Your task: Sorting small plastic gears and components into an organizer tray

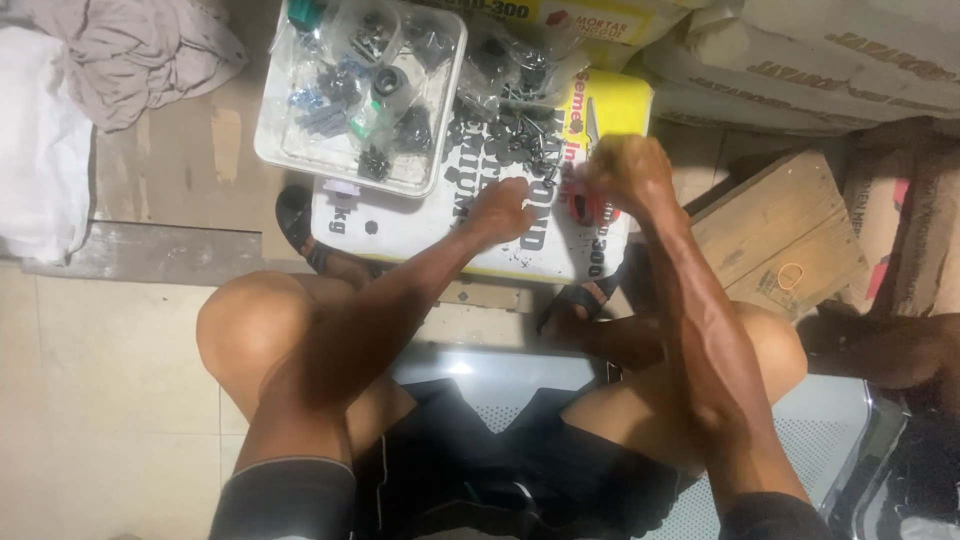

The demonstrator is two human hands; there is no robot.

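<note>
The left hand (505, 205) is resting curled, knuckles up, on a white and yellow sack (400, 225), its fingertips touching the loose dark small parts (505, 135) lying scattered just beyond it; whether it is pinching one cannot be told. The right hand (628, 170) is hovering clenched and blurred beside them. A clear plastic tray (275, 150) is sitting on the sack's far left corner, holding bagged dark fittings (375, 90).

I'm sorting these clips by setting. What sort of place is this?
Probably a builder's storeroom or small hardware workshop: stacked cement sacks, a clear tray of bagged small dark parts, and a wooden block on the tiled floor.
</note>
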